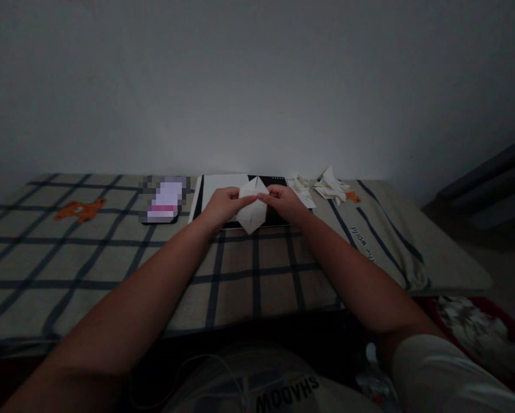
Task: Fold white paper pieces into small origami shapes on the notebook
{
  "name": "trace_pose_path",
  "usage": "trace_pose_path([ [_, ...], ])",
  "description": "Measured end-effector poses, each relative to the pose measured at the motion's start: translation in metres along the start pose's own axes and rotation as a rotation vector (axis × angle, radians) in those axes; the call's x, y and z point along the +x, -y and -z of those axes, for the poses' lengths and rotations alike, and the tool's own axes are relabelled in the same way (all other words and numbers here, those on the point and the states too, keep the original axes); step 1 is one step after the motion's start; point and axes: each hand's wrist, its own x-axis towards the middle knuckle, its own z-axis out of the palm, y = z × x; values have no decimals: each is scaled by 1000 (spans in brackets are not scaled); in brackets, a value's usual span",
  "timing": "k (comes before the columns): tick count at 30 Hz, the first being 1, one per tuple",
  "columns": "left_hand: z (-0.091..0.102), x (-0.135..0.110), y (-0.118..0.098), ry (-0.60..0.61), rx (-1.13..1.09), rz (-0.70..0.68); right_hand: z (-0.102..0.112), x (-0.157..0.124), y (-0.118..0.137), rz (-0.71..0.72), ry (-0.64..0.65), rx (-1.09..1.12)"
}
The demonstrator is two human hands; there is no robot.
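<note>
Between my two hands is a piece of white folded paper (pixel 252 217), diamond-shaped with pointed top and bottom and a crease down its middle. My left hand (pixel 225 204) pinches its left side, thumb lying across the front. On the right side my right hand (pixel 283 202) pinches it the same way, and the two thumb tips nearly meet at the centre. The fingers behind the paper are hidden. Beneath the hands lies a black and white board or book (pixel 278 219), with a white sheet (pixel 218 182) on its left part.
A phone (pixel 165 201) with a lit, blurred screen lies to the left on the checked cloth (pixel 162 264). Folded white papers (pixel 331 186) sit to the right, near the wall (pixel 257 86). Below right are a red container of crumpled paper (pixel 476 327) and a clear bottle (pixel 375 378).
</note>
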Motion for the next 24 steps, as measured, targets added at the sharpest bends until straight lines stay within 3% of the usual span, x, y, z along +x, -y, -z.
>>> trace_pose_path([
  [5,0,3,4,-45,34,-50,0,1,-3,-23,-16,-15],
  [11,1,9,10,-206,129,-94,-3,2,-1,-81,33,63],
  [13,0,8,9,-187,70,-73,-2,1,-1,-71,-10,20],
  [18,1,6,5,69,-103,101,3,2,-3,-37,-140,-6],
  [20,2,6,5,53,-81,116,3,2,-4,-57,-123,66],
  [24,2,6,5,-50,-72,54,-1,3,-4,-174,36,219],
])
